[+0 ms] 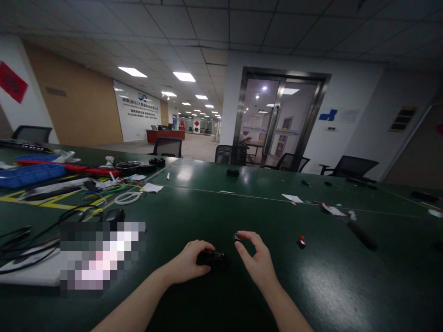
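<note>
My left hand [188, 263] is closed round the left end of a black object [218, 260] on the dark green table [263, 207]. The object looks glossy and boxy; its kind is too dark to make out. To the right of it, my right hand [255, 258] pinches a small dark piece with a shiny edge [237, 237] between thumb and forefinger, apart from the black object. Further right lies a small red and black item [302, 241], touched by neither hand.
On the left are blue trays [32, 175], tangled cables, a black mouse [114, 216] and a blurred-out patch. A small wrench [168, 176] and a black block [233, 172] lie further back. A dark-handled tool [362, 234] and paper scraps lie right. Chairs line the far edge.
</note>
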A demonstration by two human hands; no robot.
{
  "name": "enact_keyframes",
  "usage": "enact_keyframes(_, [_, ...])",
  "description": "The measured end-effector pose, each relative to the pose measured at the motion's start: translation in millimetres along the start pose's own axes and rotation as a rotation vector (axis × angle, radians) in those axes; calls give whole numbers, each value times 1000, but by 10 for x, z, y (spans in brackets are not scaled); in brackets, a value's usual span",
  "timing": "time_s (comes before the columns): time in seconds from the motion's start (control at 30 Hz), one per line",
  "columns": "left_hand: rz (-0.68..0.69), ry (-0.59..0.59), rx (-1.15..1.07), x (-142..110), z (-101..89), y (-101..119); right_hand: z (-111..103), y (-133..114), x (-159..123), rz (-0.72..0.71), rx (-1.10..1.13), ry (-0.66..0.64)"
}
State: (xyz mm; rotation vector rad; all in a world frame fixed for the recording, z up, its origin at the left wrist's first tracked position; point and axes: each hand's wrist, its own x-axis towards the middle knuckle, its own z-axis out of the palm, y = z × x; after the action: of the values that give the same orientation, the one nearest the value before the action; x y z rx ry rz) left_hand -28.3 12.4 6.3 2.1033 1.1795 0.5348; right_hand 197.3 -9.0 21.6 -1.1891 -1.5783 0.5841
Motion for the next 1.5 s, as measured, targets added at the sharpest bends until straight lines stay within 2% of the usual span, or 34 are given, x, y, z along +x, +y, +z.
enact_keyframes(0.37, [21,3,-7,9,8,-3,62,-16,-36,23,-54,-117])
enact_keyframes(0.6, [45,29,33,43,37,-34,106,-57,-43,2,-144,-251])
enact_keyframes(0.83, [61,32,10,46,42,-55,154,-24,-70,90,-209,-400])
enact_keyframes(1.07, [81,42,22,60,60,-94,190,-34,-62,68,-309,-486])
enact_keyframes(1.5, [57,19,33,65,97,-22,156,21,-72,129,-331,-507])
